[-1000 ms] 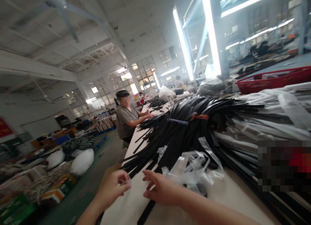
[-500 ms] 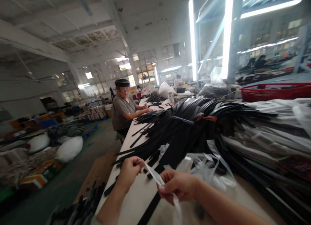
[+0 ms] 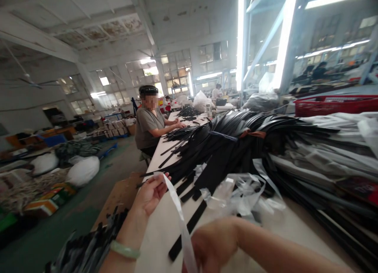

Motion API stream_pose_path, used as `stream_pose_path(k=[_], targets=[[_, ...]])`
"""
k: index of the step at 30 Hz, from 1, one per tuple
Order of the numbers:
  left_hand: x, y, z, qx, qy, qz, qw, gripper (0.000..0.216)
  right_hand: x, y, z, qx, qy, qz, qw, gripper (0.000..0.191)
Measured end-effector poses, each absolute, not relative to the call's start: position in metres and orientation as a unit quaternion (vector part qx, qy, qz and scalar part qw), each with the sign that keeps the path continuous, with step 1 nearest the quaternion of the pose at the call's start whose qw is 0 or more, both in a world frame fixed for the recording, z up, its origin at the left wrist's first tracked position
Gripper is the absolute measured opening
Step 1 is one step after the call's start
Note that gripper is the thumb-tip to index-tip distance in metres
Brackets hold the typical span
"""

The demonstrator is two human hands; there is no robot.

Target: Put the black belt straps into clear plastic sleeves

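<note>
My left hand pinches the upper end of a long clear plastic sleeve above the near edge of the white table. My right hand, low in view, is closed round the lower part of the same sleeve, which stretches between both hands. A black strap lies flat on the table just under the sleeve. Crumpled clear plastic sleeves lie behind my right hand. A big pile of black straps covers the table beyond.
A seated person works farther along the table's left side. A red basket stands at the far right. White sacks and boxes lie on the green floor at left. More black straps hang off the near left.
My hands have drawn apart: the left rose and opened slightly at the sleeve's top, the right slid down toward me, pulling the clear sleeve out long. The view steadied.
</note>
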State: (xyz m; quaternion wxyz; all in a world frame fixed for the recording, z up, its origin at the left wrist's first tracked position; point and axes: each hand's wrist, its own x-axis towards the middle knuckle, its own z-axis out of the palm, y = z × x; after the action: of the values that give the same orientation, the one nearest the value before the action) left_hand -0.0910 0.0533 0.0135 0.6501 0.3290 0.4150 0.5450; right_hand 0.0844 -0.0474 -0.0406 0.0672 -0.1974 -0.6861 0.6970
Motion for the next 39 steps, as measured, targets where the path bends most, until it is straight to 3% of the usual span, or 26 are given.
stream_pose_path(k=[2, 4, 6, 8, 11, 14, 22, 30, 34, 39], targets=[[-0.093, 0.055, 0.018, 0.335, 0.404, 0.569, 0.633, 0.014, 0.099, -0.041, -0.033, -0.354, -0.693, 0.597, 0.194, 0.029], [-0.097, 0.058, 0.021, 0.379, 0.401, 0.578, 0.601, 0.018, 0.111, -0.034, -0.026, -0.458, -0.733, 0.413, 0.286, 0.027], [-0.101, 0.060, 0.022, 0.442, 0.411, 0.554, 0.574, 0.025, 0.115, -0.030, -0.024, -0.442, -0.812, 0.258, 0.281, 0.036], [-0.101, 0.059, 0.019, 0.503, 0.421, 0.512, 0.554, 0.030, 0.115, -0.029, -0.024, -0.400, -0.867, 0.184, 0.235, 0.040], [-0.095, 0.056, 0.012, 0.593, 0.433, 0.446, 0.512, 0.020, 0.115, -0.030, -0.023, -0.402, -0.880, 0.152, 0.203, 0.023], [-0.088, 0.052, 0.007, 0.674, 0.437, 0.377, 0.461, 0.014, 0.122, -0.031, -0.021, -0.399, -0.882, 0.161, 0.193, 0.019], [-0.087, 0.051, -0.004, 0.738, 0.481, 0.288, 0.375, 0.025, 0.130, -0.029, -0.020, -0.386, -0.879, 0.200, 0.194, 0.035], [-0.085, 0.052, -0.008, 0.766, 0.482, 0.262, 0.335, 0.032, 0.133, -0.035, -0.006, -0.397, -0.875, 0.183, 0.209, 0.012], [-0.088, 0.053, -0.004, 0.762, 0.499, 0.242, 0.336, 0.029, 0.145, -0.031, 0.004, -0.436, -0.836, 0.073, 0.325, 0.022], [-0.086, 0.047, 0.001, 0.772, 0.477, 0.226, 0.355, 0.032, 0.147, -0.025, 0.001, -0.442, -0.839, -0.055, 0.312, 0.035]])
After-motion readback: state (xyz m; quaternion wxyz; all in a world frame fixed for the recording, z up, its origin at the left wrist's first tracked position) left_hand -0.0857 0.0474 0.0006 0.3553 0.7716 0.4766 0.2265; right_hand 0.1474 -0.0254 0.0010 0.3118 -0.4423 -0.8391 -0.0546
